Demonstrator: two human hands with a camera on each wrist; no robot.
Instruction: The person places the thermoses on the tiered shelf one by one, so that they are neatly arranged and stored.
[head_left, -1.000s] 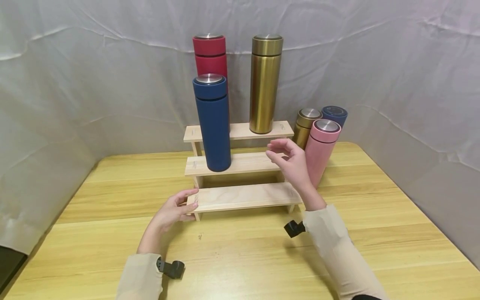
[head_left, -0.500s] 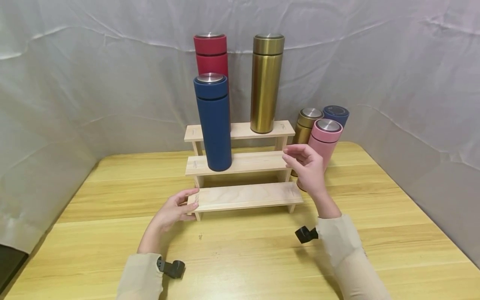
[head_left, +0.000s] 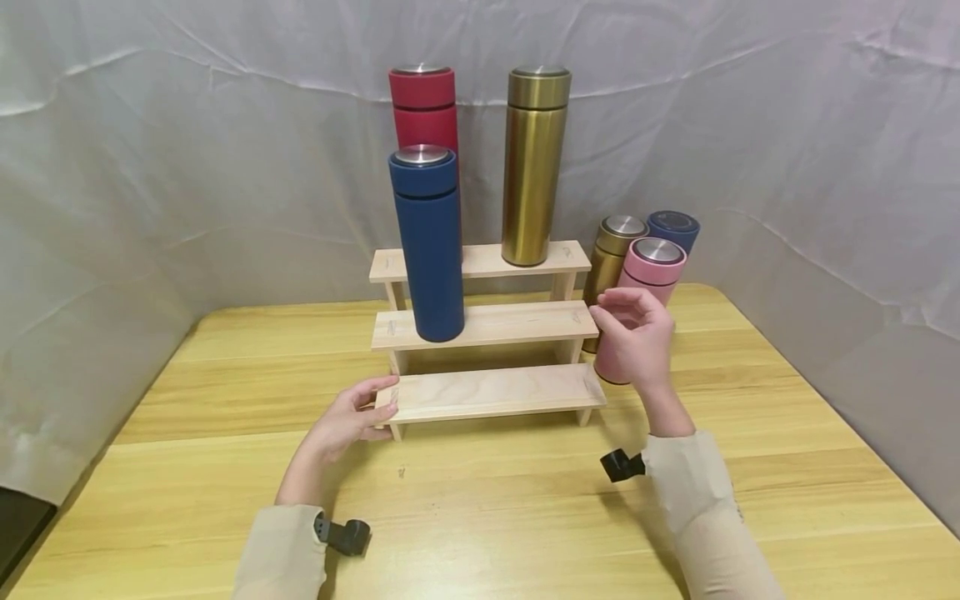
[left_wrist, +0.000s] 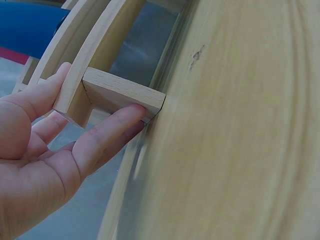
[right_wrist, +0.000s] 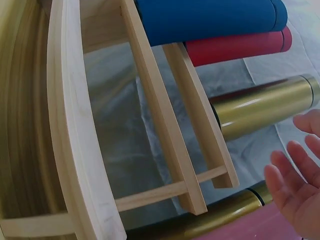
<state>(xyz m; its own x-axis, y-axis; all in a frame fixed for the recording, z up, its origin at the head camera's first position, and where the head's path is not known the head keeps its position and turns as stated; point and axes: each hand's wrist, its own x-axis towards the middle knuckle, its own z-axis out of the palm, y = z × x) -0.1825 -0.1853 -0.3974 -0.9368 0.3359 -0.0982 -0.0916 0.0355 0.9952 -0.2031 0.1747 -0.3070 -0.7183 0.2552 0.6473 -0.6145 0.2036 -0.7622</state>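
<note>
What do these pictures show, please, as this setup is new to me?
This is a person working bare-handed, no robot. The wide picture comes from a camera on the head, the two closer ones from cameras on the left and right wrists. On the table is a three-step wooden stand. Its top step carries a red bottle and a gold bottle, its middle step a blue bottle. To its right are a pink bottle, a second gold bottle and another blue bottle. The left hand grips the left end of the lowest step. The right hand, near the pink bottle, appears to hold nothing.
</note>
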